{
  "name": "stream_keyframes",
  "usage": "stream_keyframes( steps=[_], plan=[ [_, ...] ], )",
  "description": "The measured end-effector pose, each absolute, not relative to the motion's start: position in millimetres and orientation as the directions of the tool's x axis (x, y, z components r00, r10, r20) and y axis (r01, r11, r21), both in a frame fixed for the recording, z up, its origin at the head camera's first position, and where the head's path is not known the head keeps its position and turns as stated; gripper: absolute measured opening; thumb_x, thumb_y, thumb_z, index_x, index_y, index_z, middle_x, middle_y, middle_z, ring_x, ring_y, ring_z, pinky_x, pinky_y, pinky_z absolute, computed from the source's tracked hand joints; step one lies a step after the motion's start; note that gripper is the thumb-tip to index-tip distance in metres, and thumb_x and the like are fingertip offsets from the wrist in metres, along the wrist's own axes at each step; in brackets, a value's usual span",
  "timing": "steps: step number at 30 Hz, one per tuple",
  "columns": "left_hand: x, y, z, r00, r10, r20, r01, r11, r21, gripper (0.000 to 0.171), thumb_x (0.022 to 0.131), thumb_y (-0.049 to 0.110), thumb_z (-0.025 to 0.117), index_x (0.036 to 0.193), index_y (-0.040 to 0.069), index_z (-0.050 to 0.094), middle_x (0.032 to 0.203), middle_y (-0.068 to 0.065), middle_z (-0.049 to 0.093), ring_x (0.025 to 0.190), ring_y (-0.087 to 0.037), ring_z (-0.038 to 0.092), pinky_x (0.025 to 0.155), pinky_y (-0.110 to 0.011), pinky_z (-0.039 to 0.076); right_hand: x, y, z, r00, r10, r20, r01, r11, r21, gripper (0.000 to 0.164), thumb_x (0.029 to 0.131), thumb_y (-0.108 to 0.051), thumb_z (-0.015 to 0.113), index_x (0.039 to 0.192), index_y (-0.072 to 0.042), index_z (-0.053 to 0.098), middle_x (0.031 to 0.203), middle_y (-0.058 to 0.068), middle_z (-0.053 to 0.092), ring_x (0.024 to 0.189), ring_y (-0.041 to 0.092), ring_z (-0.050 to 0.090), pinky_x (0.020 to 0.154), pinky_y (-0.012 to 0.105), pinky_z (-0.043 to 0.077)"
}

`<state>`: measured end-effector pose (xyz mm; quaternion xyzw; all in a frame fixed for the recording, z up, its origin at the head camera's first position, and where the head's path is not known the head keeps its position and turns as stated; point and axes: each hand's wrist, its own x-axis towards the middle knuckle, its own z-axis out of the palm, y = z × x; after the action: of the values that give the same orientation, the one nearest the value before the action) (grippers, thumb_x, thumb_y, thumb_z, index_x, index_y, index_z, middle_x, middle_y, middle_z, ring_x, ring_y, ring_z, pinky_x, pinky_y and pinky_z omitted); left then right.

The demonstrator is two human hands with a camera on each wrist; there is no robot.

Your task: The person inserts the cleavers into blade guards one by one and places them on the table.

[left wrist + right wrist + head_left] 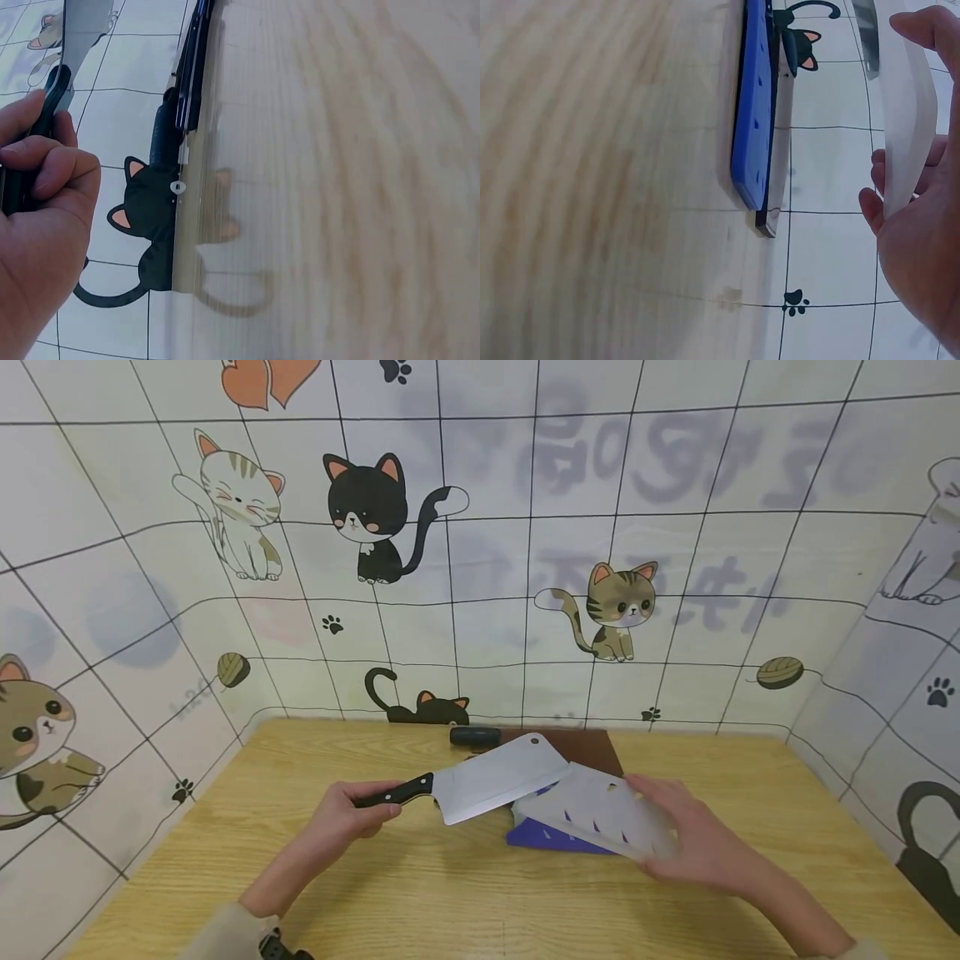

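My left hand grips the black handle of a cleaver, whose broad steel blade points right and slightly up above the table. The handle also shows between thumb and fingers in the left wrist view. In my right hand is a flat, whitish plastic blade cover with small triangular holes, held at its right end between thumb and fingers. The blade's far end overlaps the cover's left edge in the head view. Beneath it lies a blue plastic cover with similar holes, partly hidden.
A brown board-like piece and a black handle lie at the back of the wooden table. Tile-patterned walls with cat drawings rise at the back and on both sides.
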<state>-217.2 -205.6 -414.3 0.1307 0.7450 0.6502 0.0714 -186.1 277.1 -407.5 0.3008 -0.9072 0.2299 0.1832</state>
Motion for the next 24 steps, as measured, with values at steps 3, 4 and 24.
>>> stream_keyframes(
  steps=[3, 4, 24],
  plan=[
    [-218, -202, -416, -0.96, 0.269, 0.071, 0.098, 0.087, 0.991, 0.045, 0.091, 0.005, 0.075, 0.13, -0.015, 0.062, 0.081, -0.005, 0.056, 0.058, -0.011, 0.036, 0.056, -0.025, 0.031, -191, 274, -406, -0.773, -0.439, 0.458, -0.607, 0.721, -0.334, 0.099, 0.064, -0.032, 0.091, 0.149, -0.004, 0.049, 0.141, 0.014, 0.056, 0.115, 0.021, 0.049, 0.081, 0.05, 0.049],
    [-218, -201, -416, -0.961, 0.266, 0.071, 0.096, 0.081, 0.992, 0.046, 0.092, 0.004, 0.075, 0.131, -0.015, 0.061, 0.081, -0.006, 0.056, 0.058, -0.011, 0.036, 0.056, -0.025, 0.031, -193, 272, -406, -0.78, -0.431, 0.454, -0.6, 0.723, -0.344, 0.099, 0.064, -0.033, 0.091, 0.149, -0.002, 0.049, 0.141, 0.014, 0.056, 0.115, 0.021, 0.048, 0.081, 0.051, 0.049],
    [-216, -211, -415, -0.938, 0.34, 0.067, 0.142, 0.2, 0.969, 0.044, 0.09, 0.007, 0.077, 0.13, -0.008, 0.066, 0.098, -0.018, 0.071, 0.069, -0.011, 0.05, 0.059, -0.023, 0.04, -200, 270, -404, -0.79, -0.441, 0.426, -0.586, 0.749, -0.31, 0.102, 0.055, -0.045, 0.095, 0.138, 0.001, 0.059, 0.127, 0.009, 0.061, 0.111, 0.02, 0.048, 0.079, 0.041, 0.049]
  ],
)
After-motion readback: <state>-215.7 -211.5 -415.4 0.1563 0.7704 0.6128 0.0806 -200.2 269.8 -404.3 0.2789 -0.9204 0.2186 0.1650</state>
